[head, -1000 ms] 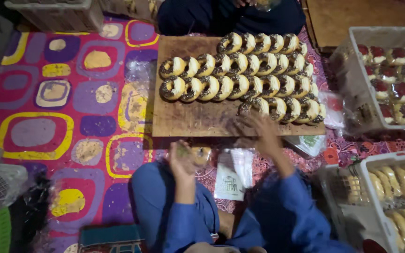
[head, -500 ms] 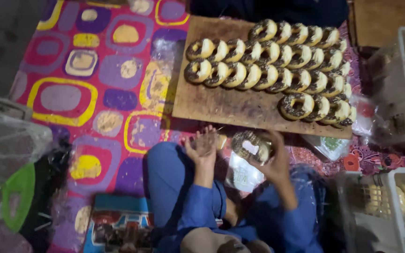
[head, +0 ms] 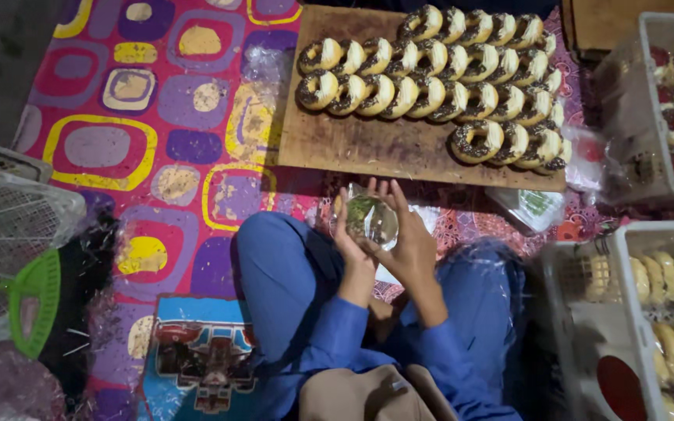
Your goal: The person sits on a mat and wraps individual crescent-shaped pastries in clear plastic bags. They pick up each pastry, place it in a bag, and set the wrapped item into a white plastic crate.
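Rug (head: 118, 148) takes up most of the floor, a loud purple, pink and yellow thing with rounded squares all over it, and the person sits cross-legged on it in blue clothes. Next biggest is the wooden board (head: 376, 144) lying flat just past the knees, loaded with rows of ring donuts (head: 438, 74) topped with dark sprinkles and pale icing, packed so they overlap. Off to the right, white plastic crates (head: 579, 312) hold more pastries, the near one with long glazed ones and the far one with red-topped ones. On the left there's a white wire basket (head: 17, 210) with a green plastic bit beside it. Both hands are up in front of the lap: left hand (head: 350, 245) and right hand (head: 409, 242) cup a bagged donut (head: 370, 220) between them, fingers curled around its clear wrapper, just short of the board's near edge.
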